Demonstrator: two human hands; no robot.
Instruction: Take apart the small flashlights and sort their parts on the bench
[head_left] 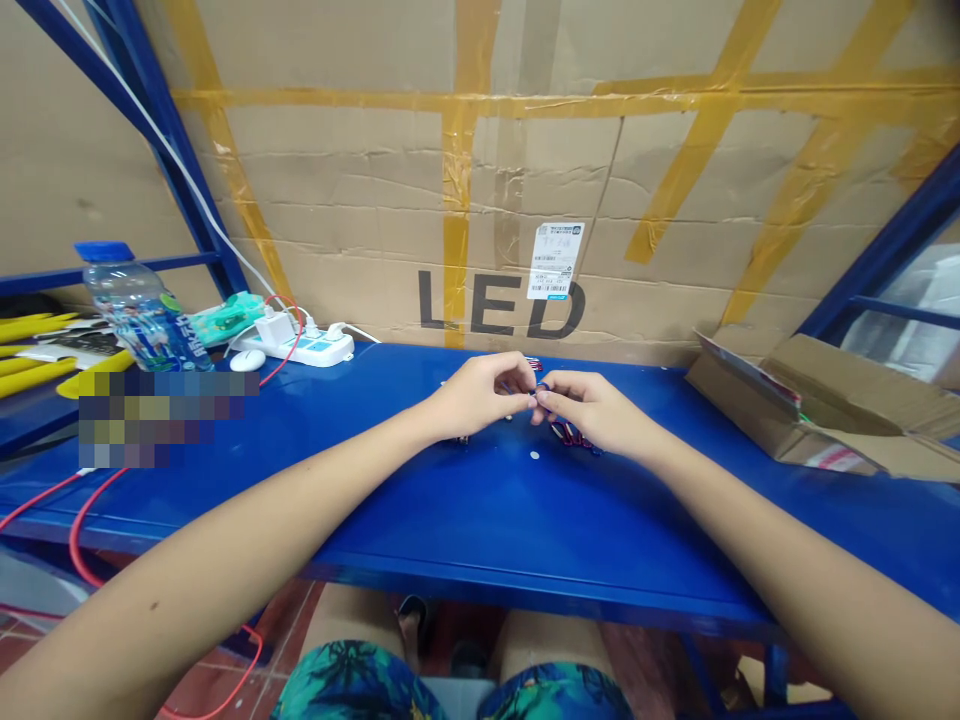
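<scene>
Over the middle of the blue table, my left hand and my right hand meet fingertip to fingertip. Both are closed in a pinch around something small and dark; the fingers hide most of it, so its kind does not show. Just below my right hand lies a dark red and blue bundle, perhaps wire or clips. Another small red piece shows behind the fingertips. A small white disc rests on the tabletop in front of my hands. Some tiny bits are partly hidden under my left hand.
An open cardboard box stands at the right. On the left are a water bottle, a white power strip, a white earbud-type case and a red cable. A large taped carton backs the blue table.
</scene>
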